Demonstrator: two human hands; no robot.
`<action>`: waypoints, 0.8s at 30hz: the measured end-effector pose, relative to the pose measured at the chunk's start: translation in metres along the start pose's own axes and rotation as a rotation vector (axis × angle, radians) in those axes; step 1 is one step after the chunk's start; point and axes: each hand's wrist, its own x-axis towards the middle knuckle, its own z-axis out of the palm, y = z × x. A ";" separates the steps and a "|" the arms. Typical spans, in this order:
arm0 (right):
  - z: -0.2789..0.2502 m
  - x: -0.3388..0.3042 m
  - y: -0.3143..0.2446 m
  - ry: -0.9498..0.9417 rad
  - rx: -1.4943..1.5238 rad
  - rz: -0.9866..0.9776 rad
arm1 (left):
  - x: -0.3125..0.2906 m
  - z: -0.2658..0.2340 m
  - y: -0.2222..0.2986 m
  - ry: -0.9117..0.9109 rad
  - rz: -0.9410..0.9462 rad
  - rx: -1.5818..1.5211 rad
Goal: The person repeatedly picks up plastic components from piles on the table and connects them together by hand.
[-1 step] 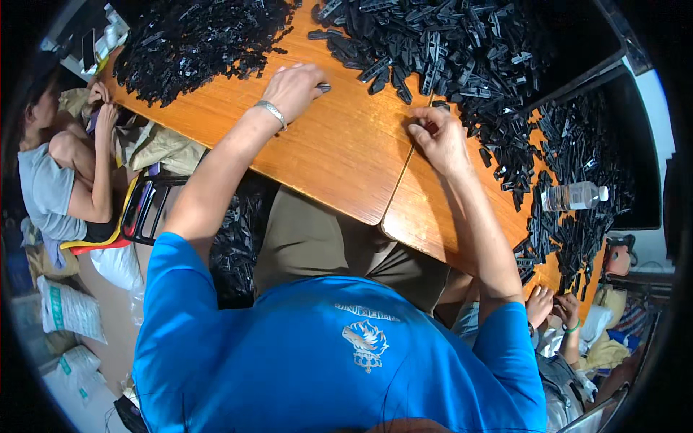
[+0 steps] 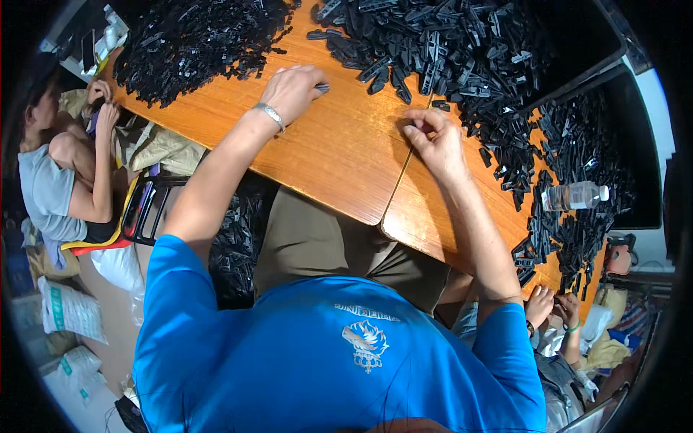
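My left hand (image 2: 292,94) is over the orange-brown wooden table (image 2: 339,159), its fingers curled around a small black plastic piece (image 2: 322,88) whose end sticks out by the fingertips. Just right of the table's seam is my right hand (image 2: 437,141), thumb and forefinger pinched together; a small dark bit may be between them, but I cannot make it out. Beside that hand lies a loose black plastic piece (image 2: 440,105). Beyond both hands are a heap of black clip-shaped plastic parts (image 2: 433,43) and, at far left, a heap of smaller black parts (image 2: 202,50).
A clear bottle (image 2: 575,195) with a white cap lies among more black parts on the right. A seated person (image 2: 65,166) works at the left; another person's hands (image 2: 552,307) are at the lower right. Below the table edge sit more black parts (image 2: 238,245).
My right hand has shifted slightly left, its thumb and forefinger moving with it toward the table's seam. My left hand stays nearly where it was, still closed on the black piece.
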 end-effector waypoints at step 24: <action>0.040 0.004 -0.060 -0.120 -0.199 -0.143 | -0.067 0.006 0.024 0.165 -0.026 -0.273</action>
